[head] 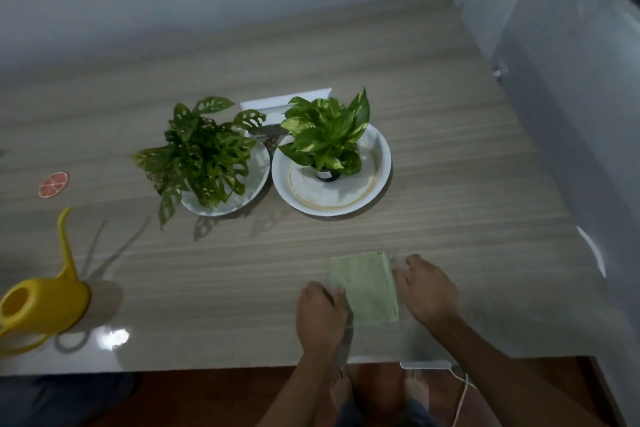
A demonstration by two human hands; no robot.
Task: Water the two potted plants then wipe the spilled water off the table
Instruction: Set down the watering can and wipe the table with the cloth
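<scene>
Two potted plants stand mid-table, each on a white plate: a holey-leaved plant [201, 156] on the left plate [258, 180] and a variegated plant [327, 135] on the right plate [375, 163]. A folded light green cloth [367, 288] lies flat near the table's front edge. My left hand [320, 314] rests at the cloth's left edge, fingers touching it. My right hand [427, 289] sits at its right edge, fingers spread. Neither hand grips the cloth. A yellow watering can [41, 305] stands upright at the far left, spout pointing away from me.
An orange-slice coaster [53, 184] lies at the left. A white rectangular object [277, 107] sits behind the plants. The wooden table [450, 184] meets a wall at the back and white curtains on the right. A white cable [462, 395] hangs below the front edge.
</scene>
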